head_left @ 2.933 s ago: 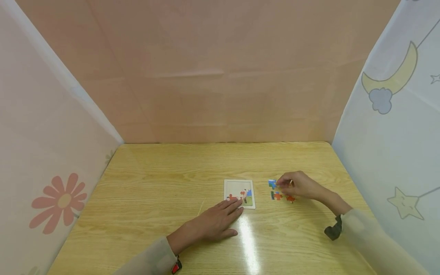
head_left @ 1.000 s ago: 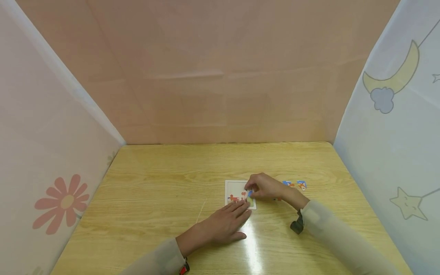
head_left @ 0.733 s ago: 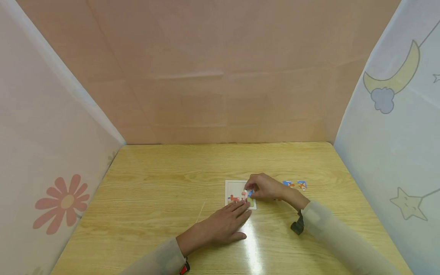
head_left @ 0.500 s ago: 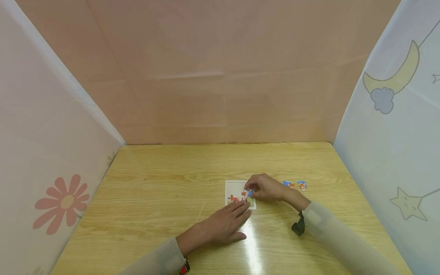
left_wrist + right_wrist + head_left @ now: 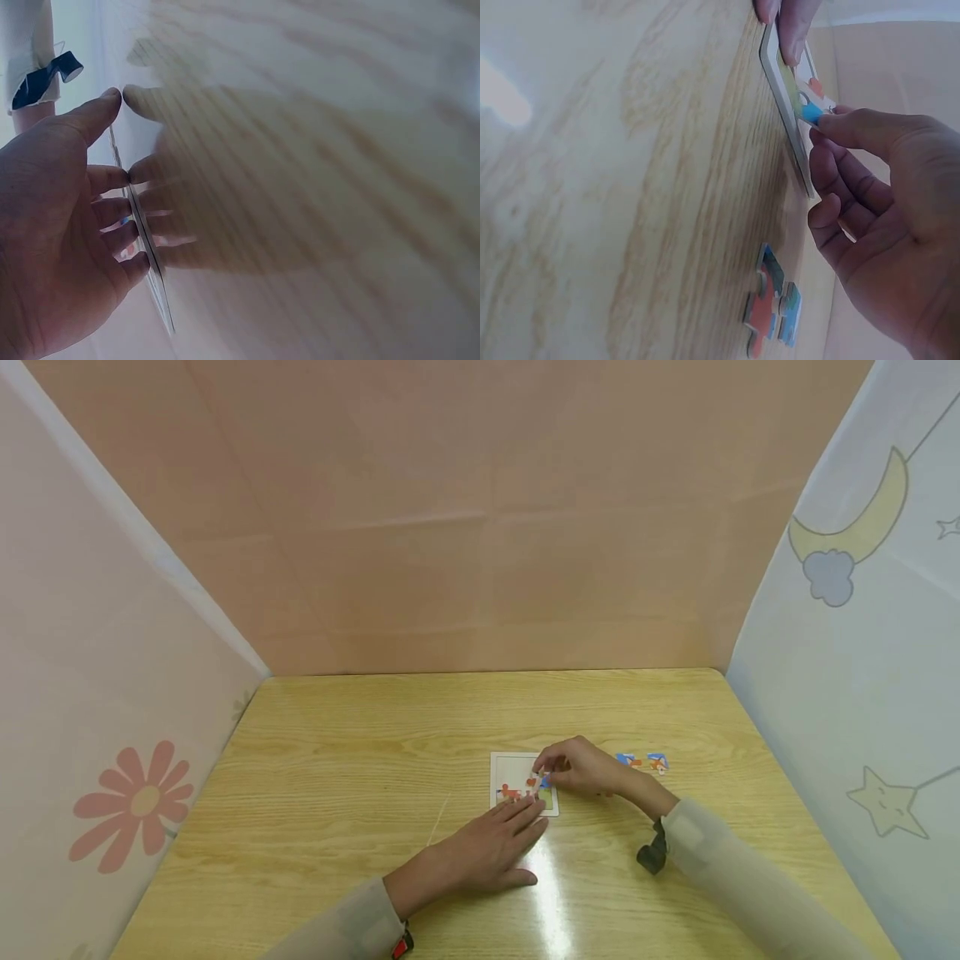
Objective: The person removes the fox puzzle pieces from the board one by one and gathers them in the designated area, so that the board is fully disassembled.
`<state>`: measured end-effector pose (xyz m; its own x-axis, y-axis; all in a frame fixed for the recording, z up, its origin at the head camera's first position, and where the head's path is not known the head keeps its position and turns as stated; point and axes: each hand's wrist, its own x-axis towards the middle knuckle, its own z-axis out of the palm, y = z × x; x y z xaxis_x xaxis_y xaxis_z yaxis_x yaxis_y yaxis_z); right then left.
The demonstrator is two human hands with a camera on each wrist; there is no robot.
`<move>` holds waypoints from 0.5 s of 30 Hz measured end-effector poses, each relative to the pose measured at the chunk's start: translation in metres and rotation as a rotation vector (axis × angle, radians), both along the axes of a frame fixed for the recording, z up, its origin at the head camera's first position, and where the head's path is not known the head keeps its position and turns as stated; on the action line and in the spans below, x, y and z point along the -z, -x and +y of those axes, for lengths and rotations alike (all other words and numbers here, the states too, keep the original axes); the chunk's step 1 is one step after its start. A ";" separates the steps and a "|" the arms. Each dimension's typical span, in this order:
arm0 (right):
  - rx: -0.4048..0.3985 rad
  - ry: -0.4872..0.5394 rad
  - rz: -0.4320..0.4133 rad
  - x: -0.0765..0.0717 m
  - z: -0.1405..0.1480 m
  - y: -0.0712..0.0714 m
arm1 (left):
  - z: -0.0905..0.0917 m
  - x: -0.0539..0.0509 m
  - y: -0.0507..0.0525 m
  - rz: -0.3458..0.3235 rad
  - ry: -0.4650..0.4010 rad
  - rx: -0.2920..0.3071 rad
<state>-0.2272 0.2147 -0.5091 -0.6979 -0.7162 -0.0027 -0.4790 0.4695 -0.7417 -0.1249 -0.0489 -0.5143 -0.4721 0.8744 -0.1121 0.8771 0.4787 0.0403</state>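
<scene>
A square white-edged puzzle board (image 5: 493, 768) lies on the table, partly filled with pieces showing red, green and blue. My left hand (image 5: 487, 852) lies flat, with its straight fingertips on the board's near edge. In the left wrist view the fingers of the left hand (image 5: 52, 232) reach onto the thin board (image 5: 154, 277). At the board's right side my right hand (image 5: 581, 767) pinches a blue puzzle piece (image 5: 811, 113) between thumb and fingers. That piece sits tilted at the board's edge in the right wrist view. The right hand's fingertips hide part of the board.
Several loose puzzle pieces (image 5: 657, 762) lie on the wooden table (image 5: 360, 735) right of the board, some hidden behind the right hand and forearm. Fabric walls (image 5: 480, 568) enclose the table at the back and sides.
From the loose pieces, my right hand has moved left to the board and now pinches a piece there. Over the last second it has barely moved. The left hand stays on the board.
</scene>
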 end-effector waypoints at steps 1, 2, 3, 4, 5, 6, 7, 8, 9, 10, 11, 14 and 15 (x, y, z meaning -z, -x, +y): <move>0.002 0.003 -0.004 0.000 0.000 0.000 | 0.000 0.000 0.000 0.000 -0.002 0.001; 0.003 0.006 -0.008 0.001 0.001 0.001 | 0.000 0.000 0.000 -0.001 -0.004 0.001; 0.006 0.008 -0.014 0.001 0.001 0.001 | 0.000 0.000 0.000 -0.002 -0.006 0.001; 0.007 0.011 -0.017 0.002 0.001 0.001 | 0.000 0.000 0.000 -0.003 -0.008 0.000; 0.010 0.014 -0.022 0.002 0.001 0.001 | 0.000 -0.001 0.000 -0.004 -0.010 0.000; 0.013 0.015 -0.025 0.002 0.001 0.002 | 0.000 -0.001 0.000 -0.005 -0.011 0.000; 0.016 0.018 -0.030 0.003 0.001 0.002 | 0.000 -0.001 0.000 -0.006 -0.013 0.001; 0.019 0.020 -0.032 0.003 0.001 0.001 | 0.000 -0.001 0.000 -0.005 -0.014 0.002; 0.022 0.022 -0.036 0.003 0.001 0.001 | 0.000 -0.001 0.000 -0.004 -0.015 0.002; 0.025 0.025 -0.039 0.003 0.001 0.001 | 0.000 -0.001 0.000 -0.003 -0.016 0.003; 0.028 0.027 -0.041 0.003 0.001 0.001 | 0.000 -0.001 0.000 0.000 -0.016 0.005; 0.036 0.035 -0.047 0.003 0.001 -0.001 | 0.000 -0.001 -0.001 0.005 -0.016 0.007; 0.040 0.036 -0.051 0.002 0.002 -0.002 | 0.000 -0.001 -0.001 0.006 -0.016 0.007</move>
<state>-0.2254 0.2163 -0.5116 -0.7255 -0.6881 -0.0136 -0.4219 0.4603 -0.7811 -0.1241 -0.0489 -0.5136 -0.4663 0.8795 -0.0953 0.8808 0.4716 0.0428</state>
